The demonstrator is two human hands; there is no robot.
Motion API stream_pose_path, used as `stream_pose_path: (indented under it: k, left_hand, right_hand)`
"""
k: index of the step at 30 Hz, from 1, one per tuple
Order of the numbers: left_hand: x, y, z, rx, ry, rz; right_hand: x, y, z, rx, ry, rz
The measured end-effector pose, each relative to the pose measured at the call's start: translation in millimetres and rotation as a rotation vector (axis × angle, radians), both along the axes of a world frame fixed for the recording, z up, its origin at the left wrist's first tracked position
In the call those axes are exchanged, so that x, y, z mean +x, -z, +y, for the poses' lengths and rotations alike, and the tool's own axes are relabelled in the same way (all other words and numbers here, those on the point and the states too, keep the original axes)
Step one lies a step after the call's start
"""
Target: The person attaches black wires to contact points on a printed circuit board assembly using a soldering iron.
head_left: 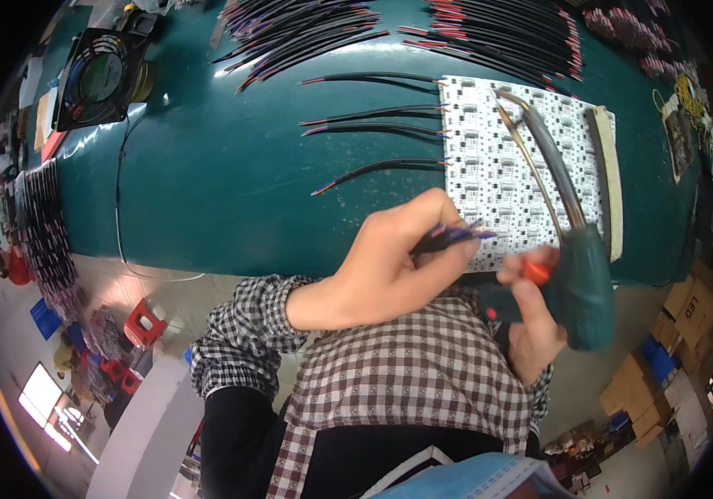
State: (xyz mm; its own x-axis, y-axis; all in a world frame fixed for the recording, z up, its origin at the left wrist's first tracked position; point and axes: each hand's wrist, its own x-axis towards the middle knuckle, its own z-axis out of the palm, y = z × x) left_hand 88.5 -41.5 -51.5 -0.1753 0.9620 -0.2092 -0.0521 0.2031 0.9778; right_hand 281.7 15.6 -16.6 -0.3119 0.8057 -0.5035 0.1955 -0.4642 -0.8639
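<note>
My left hand [381, 262] is closed around a small bunch of black wires [435, 241], their bluish-purple ends poking out past the thumb over the near left part of a white circuit board sheet [502, 179]. In my right hand [535, 333] is a green soldering gun [587, 287] with a red trigger. Its long bent metal tube [552, 154] reaches away over the sheet, and a thinner brass-coloured tube runs beside it. Several black wires [381, 126] lie from the sheet's left edge out across the green table. The right fingers are partly blurred.
Large bundles of black wires [306, 33] and red-tipped wires [502, 37] lie at the far side. A black fan [100, 76] stands far left, its cable [119, 200] trailing nearer. A pale strip [610, 183] borders the sheet's right. More wires [40, 224] hang over the left edge.
</note>
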Motion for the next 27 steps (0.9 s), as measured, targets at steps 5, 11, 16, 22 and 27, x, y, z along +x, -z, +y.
stream_pose_path:
  k: [5, 11, 16, 22, 27]
  left_hand:
    - [17, 9, -8, 0.112, 0.005, -0.012]
    - [35, 15, -12, 0.186, -0.129, -0.102]
    - [37, 8, -11, 0.087, -0.235, -0.229]
    - [-12, 14, 9, -0.181, -0.196, 0.137]
    - [-9, 34, 14, -0.228, -0.126, 0.249]
  right_hand:
    - [-19, 10, 7, 0.148, -0.043, 0.216]
    - [-30, 13, -1, 0.221, 0.089, 0.263]
    - [-29, 10, -3, 0.187, 0.076, 0.150]
    - [28, 20, -13, 0.238, -0.050, 0.189]
    - [44, 5, -18, 0.137, -0.128, -0.001]
